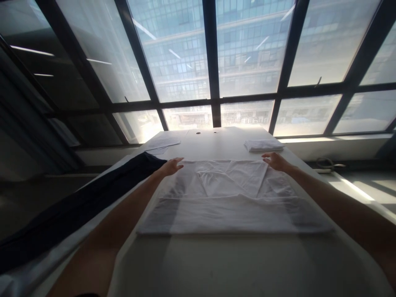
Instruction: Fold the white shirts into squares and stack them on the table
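Note:
A white garment (pixel 222 214), perhaps a T-shirt, lies spread on the table in front of me. Its near part is folded over in a wide band, and the far part shows creases and overlapping layers. At its far left corner is my left hand (pixel 173 166), fingers stretched and thumb apart. My right hand (pixel 275 161) hovers at or touches the far right corner, its thumb and forefinger slightly parted. No fabric can be seen between the fingers of either hand.
Dark navy cloth (pixel 102 198) runs along the table's left side. White sheets (pixel 162 143) lie at the back left, and a folded white stack (pixel 262 145) sits at the back right. The white table (pixel 213 144) reaches toward tall windows (pixel 247 53). A cable (pixel 329 164) lies beyond its right side.

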`<state>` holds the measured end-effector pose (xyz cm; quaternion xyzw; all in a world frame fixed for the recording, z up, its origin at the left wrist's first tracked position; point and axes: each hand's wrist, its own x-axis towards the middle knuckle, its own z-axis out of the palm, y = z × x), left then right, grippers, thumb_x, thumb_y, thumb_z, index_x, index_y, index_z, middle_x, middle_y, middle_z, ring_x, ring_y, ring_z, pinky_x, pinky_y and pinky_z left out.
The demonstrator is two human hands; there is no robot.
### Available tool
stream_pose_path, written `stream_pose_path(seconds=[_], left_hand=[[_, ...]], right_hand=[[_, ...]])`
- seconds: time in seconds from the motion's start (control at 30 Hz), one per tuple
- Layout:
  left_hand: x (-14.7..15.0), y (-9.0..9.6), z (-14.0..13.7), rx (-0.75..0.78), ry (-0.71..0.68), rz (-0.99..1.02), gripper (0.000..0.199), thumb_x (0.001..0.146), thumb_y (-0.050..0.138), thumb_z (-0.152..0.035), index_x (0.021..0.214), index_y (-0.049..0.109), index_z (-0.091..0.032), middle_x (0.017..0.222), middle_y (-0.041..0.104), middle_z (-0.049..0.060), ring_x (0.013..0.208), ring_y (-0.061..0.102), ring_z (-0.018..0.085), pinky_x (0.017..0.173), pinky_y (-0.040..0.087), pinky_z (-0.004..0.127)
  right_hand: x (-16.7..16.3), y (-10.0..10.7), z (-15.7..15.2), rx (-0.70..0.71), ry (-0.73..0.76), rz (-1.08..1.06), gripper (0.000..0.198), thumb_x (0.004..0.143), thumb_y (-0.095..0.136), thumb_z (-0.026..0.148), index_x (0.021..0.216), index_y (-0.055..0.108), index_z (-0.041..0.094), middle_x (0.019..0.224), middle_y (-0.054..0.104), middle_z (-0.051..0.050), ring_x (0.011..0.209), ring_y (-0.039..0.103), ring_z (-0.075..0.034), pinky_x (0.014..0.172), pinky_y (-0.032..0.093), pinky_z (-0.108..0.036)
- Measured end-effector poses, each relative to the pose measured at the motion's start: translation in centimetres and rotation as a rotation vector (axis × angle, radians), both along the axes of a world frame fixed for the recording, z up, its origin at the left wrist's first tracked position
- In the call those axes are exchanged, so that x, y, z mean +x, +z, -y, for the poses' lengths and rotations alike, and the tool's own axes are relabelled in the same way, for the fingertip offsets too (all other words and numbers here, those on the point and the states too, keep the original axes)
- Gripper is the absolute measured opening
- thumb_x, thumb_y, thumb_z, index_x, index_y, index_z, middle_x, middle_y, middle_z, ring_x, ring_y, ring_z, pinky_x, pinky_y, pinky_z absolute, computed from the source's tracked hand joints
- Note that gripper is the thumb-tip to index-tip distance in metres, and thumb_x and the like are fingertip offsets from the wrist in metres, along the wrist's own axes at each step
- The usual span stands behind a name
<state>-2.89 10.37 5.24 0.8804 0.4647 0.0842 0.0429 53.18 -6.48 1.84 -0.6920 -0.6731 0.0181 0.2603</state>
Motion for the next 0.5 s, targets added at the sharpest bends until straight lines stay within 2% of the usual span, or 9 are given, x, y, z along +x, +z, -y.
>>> stream_pose_path(seconds=[0.13,0.27,0.4,0.5], left_hand=[[1.8,-1.0,-3.8,-0.025,0.054,-0.015,0.073,0.094,0.051,-0.058,0.147,0.054,-0.008,0.152,0.055,0.021,0.142,0.05,0.031,0.118,0.037,0.04],[1.6,-1.7,-6.8,-0.065,0.076,-0.046,0.071,0.089,0.058,-0.057,0.14,0.059,-0.007,0.141,0.063,0.022,0.134,0.056,0.033,0.112,0.042,0.04],[0.8,-1.6,-9.0,-0.125,0.098,-0.103,0.062,0.083,0.065,-0.059,0.128,0.067,-0.016,0.121,0.072,0.015,0.112,0.066,0.031,0.1,0.05,0.039],[0.5,-1.2,-10.2,-0.178,0.096,-0.144,0.055,0.075,0.071,-0.059,0.11,0.074,-0.017,0.11,0.074,0.012,0.097,0.068,0.027,0.087,0.052,0.033]], right_hand=[[-0.2,-0.3,-2.3,-0.145,0.055,0.031,0.035,0.09,0.064,0.033,0.115,0.078,0.013,0.122,0.076,-0.018,0.113,0.071,-0.033,0.1,0.055,-0.043],[0.7,-0.4,-4.1,-0.237,0.126,0.009,0.036,0.084,0.071,0.04,0.109,0.079,0.016,0.109,0.079,-0.016,0.097,0.074,-0.03,0.088,0.057,-0.038],[2.1,-0.5,-5.4,-0.315,0.234,-0.072,0.045,0.075,0.076,0.052,0.099,0.079,0.015,0.091,0.078,-0.012,0.082,0.071,-0.027,0.076,0.055,-0.034],[2.4,-0.2,-5.9,-0.395,0.286,-0.099,0.042,0.071,0.075,0.056,0.084,0.075,0.016,0.078,0.072,-0.008,0.071,0.064,-0.022,0.065,0.049,-0.032]])
